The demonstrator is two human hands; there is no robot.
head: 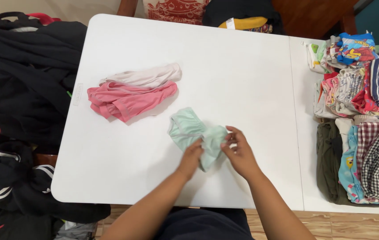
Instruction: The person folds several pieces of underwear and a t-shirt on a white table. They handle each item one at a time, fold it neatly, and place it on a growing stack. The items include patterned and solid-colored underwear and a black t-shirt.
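Both hands, left (191,156) and right (240,152), gripping a mint-green garment (194,133) on the white table (242,71).

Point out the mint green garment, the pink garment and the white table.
mint green garment (187,129), head view, flat upper left part.
pink garment (129,100), head view, middle of folded cloth.
white table (234,71), head view, bare top.

Both forearms are stretched forward; the left hand (192,156) and right hand (239,153) are brought close together (fingers (233,133) curled, pinching).
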